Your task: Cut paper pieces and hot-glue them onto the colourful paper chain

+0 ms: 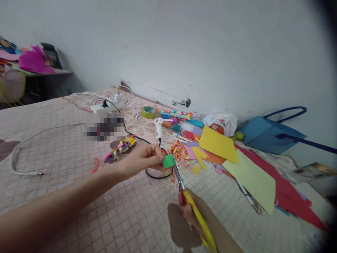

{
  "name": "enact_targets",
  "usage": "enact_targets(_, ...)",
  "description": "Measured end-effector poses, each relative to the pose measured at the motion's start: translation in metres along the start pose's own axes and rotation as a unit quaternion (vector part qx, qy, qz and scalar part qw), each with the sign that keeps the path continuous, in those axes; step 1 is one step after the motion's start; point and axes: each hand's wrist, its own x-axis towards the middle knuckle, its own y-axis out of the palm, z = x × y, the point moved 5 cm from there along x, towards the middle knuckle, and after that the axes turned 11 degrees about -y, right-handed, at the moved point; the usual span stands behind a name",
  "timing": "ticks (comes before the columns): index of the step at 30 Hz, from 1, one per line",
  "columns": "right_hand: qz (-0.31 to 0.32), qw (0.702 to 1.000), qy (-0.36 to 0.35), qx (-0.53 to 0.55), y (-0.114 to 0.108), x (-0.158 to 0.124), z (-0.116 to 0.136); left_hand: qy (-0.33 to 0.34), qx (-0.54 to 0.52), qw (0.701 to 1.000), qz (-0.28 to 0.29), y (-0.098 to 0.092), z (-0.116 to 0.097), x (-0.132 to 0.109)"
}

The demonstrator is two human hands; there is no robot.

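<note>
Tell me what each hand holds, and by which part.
Left hand pinches the green paper piece by one edge. Right hand holds the scissors by their yellow handles, blades at the paper.

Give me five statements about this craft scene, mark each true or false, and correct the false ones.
1. The left hand pinches a small green paper piece. True.
2. The right hand holds scissors with blue handles. False: the handles are yellow.
3. A blue bag lies by the wall. True.
4. The tape roll sits on the yellow sheet. False: it lies on the patterned cloth, apart from the sheet and nearer the power strip.
5. The scissors' blades reach the green paper piece. True.
</note>
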Motion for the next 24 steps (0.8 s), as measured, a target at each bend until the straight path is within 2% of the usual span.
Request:
enact_targets(4,0.017,0.998,-0.019,-0.050,0.0024,0.0006,0.0052,0.002,-0.001,1.000,-0.001,-0.0006,0.0006,0.0004)
enact_targets(9,0.036,0.997,-0.001,-0.068,0.0047,0.0006,0.0010,0.001,-0.003,1.000,-0.003,0.0004,-0.0006,-0.0007)
enact_targets(13,0.032,0.997,0.035,-0.065,0.0037,-0.0018,-0.0030,0.003,-0.004,1.000,0.005,0.0005,-0.0011,-0.0004)
enact_targets(18,0.036,0.997,0.020,-0.062,0.0031,-0.0004,0.0037,0.005,-0.006,1.000,0.015,0.0001,-0.0013,0.0003)
enact_targets(24,0.041,0.997,0.036,-0.053,0.0033,-0.0015,0.0055,0.007,-0.001,1.000,0.016,0.0001,-0.0020,0.0000)
